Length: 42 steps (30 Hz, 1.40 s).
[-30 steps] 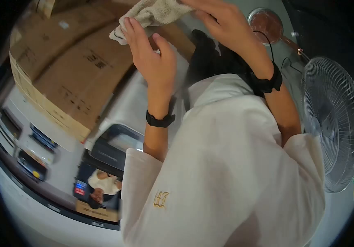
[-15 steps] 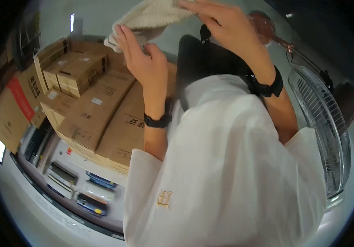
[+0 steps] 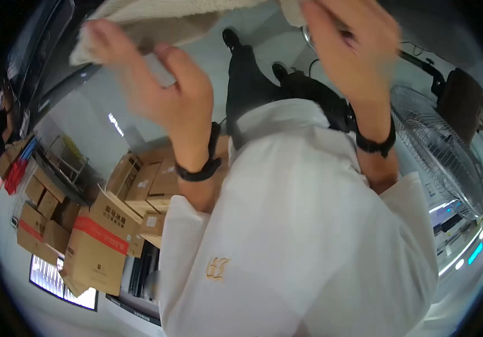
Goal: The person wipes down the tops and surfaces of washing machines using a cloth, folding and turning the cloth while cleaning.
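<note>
A cream towel (image 3: 168, 19) with a rough woven surface is stretched across the top of the head view, partly cut off by the frame edge. My left hand (image 3: 165, 92) grips its left end between fingers and thumb, a little blurred. At the other end, my right hand (image 3: 359, 50) is closed on the towel, its fingers curled and partly outside the view. Each wrist carries a dark band. Between the two hands the cloth hangs slack, its underside in shadow.
Cardboard boxes (image 3: 98, 241) are stacked at the left. To the right stands a wire-caged fan (image 3: 438, 146). My legs and dark shoes (image 3: 230, 38) show on the pale floor, and dark equipment (image 3: 42, 45) is at the upper left.
My hands have moved farther apart, spreading the towel wider. The view has turned, so the boxes sit lower and more floor, with my shoes, shows.
</note>
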Available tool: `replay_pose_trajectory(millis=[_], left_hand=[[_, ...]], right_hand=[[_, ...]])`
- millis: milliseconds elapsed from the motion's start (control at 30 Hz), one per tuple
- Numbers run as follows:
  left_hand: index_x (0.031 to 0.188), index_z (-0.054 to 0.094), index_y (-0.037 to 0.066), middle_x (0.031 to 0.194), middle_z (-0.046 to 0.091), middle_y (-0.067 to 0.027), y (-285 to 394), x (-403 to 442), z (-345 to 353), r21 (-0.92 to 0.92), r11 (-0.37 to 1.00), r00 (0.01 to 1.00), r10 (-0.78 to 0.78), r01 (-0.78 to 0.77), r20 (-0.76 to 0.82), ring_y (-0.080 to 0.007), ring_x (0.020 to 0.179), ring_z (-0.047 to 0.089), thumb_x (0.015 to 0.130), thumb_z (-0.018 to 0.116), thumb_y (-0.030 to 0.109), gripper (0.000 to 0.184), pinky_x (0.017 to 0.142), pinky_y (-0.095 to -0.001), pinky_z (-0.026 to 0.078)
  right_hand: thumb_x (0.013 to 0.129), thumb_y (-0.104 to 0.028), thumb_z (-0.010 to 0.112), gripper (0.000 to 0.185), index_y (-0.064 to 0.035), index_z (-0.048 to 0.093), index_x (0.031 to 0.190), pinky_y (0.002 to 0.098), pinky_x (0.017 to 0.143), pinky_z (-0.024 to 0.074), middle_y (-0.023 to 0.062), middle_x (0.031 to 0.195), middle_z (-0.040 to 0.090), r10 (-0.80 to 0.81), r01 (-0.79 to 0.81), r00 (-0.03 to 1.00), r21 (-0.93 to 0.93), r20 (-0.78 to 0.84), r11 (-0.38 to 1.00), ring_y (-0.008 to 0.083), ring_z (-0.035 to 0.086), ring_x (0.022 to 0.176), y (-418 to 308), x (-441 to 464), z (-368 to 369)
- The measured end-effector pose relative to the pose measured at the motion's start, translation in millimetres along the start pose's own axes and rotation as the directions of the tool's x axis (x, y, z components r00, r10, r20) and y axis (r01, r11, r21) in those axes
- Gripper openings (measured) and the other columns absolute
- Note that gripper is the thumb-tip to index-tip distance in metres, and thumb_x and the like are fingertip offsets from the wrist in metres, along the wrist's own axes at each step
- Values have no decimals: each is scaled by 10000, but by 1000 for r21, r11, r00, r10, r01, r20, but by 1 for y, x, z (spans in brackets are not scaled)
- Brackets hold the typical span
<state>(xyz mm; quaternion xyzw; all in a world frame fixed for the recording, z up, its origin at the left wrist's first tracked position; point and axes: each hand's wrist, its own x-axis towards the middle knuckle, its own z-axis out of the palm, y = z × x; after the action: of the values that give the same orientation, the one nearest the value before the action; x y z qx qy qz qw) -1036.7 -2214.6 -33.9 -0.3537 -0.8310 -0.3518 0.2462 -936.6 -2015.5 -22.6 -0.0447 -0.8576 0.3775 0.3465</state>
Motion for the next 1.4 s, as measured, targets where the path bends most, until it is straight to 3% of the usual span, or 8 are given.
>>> replay_pose_trajectory(millis=[233,333,400,533,733,833,1233,1400], left_hand=[[1467,520,-62,1400,621,-277,-75,137,43,-61,978,976,196,-202,-95,-419,1324,606,965,567,110,533,1111,-545,471],[1514,505,0,1505,539,-300,-119,160,126,102,946,951,299,-306,84,-488,1429,490,1012,594,263,574,1171,-622,370],[1457,529,-105,1505,538,-304,-105,143,158,127,991,942,-4,-42,336,-473,1410,491,998,580,167,536,1220,-522,349],[1580,446,6,1657,390,-253,-140,117,182,114,988,895,41,-102,444,-538,1513,339,1049,565,461,709,1209,-698,242],[1564,472,8,1659,409,-215,-110,121,197,138,986,878,14,-92,479,-540,1511,344,1023,617,359,661,1214,-678,253],[1551,495,20,1653,429,-185,-81,123,199,36,990,812,90,-135,576,-515,1513,355,959,686,279,674,1214,-666,262],[1509,528,46,1608,484,-135,43,146,313,-186,957,762,290,-223,579,-348,1392,529,801,774,238,773,1095,-515,431],[1489,549,23,1590,500,-166,21,137,301,-157,965,744,260,-208,615,-365,1404,522,772,818,252,800,1123,-522,411]], right_hand=[[876,123,620,495,-4,712,1345,400,969,572,271,1219,730,-249,125,908,-349,-338,929,339,737,1115,34,120,41],[914,38,613,417,21,698,1322,492,1109,491,257,1275,713,-146,69,978,-423,-151,903,389,670,1261,88,141,71],[954,-50,603,362,7,697,1298,591,1175,386,224,1359,682,35,-12,999,-538,33,843,425,615,1320,133,116,89],[982,-82,583,378,-2,675,1340,645,1183,343,218,1381,668,214,-128,970,-509,114,851,423,606,1332,146,106,85],[942,-97,677,400,-145,715,1337,541,1113,467,88,1330,694,115,-43,987,-514,109,857,307,635,1288,173,109,66],[929,-103,684,396,-132,723,1322,619,1215,320,70,1393,675,189,-123,975,-424,117,897,285,561,1405,191,110,46],[944,-109,627,321,-115,772,1231,688,1205,281,92,1381,709,274,-371,927,-524,-256,767,352,595,1374,266,108,-43],[811,-183,699,429,73,710,1155,554,1143,425,262,1269,704,290,-220,957,-704,-21,675,437,633,1263,223,140,-10]])
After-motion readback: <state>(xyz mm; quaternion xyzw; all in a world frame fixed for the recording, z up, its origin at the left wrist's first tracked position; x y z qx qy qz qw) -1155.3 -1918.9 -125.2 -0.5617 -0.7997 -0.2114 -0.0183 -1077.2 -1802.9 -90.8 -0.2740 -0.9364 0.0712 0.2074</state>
